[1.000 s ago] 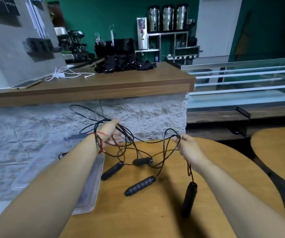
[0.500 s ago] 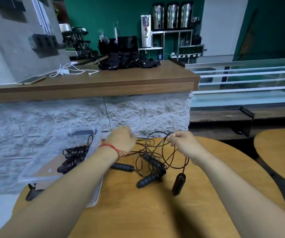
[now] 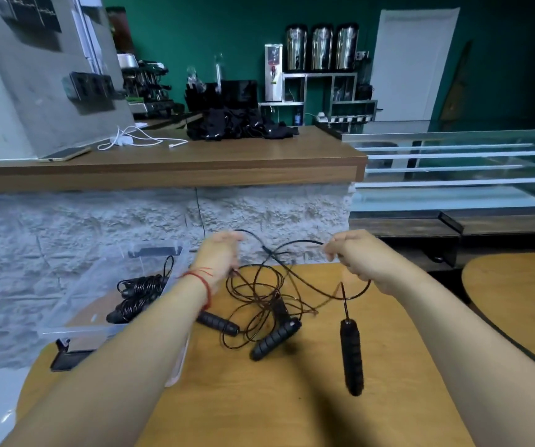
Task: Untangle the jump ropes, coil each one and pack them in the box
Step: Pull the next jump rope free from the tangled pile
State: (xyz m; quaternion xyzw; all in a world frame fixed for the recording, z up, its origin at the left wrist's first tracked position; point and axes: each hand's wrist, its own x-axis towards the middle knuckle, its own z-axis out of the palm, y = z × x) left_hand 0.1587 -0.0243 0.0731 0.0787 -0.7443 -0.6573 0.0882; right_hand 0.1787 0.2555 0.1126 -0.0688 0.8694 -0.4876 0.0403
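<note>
Head: cord (image 3: 292,245) strung between both hands' grips.

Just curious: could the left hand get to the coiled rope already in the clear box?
Probably yes. The coiled rope lies in the open-topped clear box just beside the left hand, with nothing over it, though that hand is pinching cord.

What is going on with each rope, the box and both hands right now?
left hand: raised, pinching cord
right hand: raised, gripping cord
tangled ropes: knotted, partly lifted
dangling handle: hanging from the right hand's cord
coiled rope: packed in box
clear box: open
</note>
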